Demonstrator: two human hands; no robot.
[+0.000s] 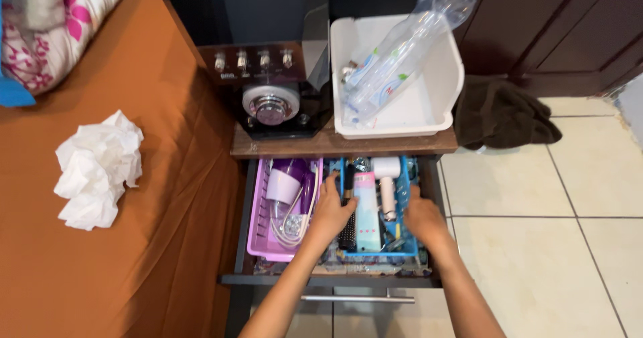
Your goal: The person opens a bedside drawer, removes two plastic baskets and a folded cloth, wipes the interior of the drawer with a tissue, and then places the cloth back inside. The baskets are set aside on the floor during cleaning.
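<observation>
An open drawer (328,279) under a wooden nightstand top holds a purple basket (262,244) on the left and a blue basket (407,249) on the right. My left hand (329,211) grips the blue basket's left rim, beside a black hairbrush (347,227). My right hand (423,216) grips its right rim. Inside the blue basket lie a light blue and pink tube (367,211), a white bottle (386,177) and other small items. The purple basket holds a purple and white device (287,181) with a coiled white cord (295,224).
A white plastic bin (442,90) with empty clear bottles (402,57) and a dark speaker-like unit (269,87) sit on the nightstand top. An orange-covered bed with crumpled white tissue (97,167) lies left. A dark towel (504,114) rests on the tiled floor to the right.
</observation>
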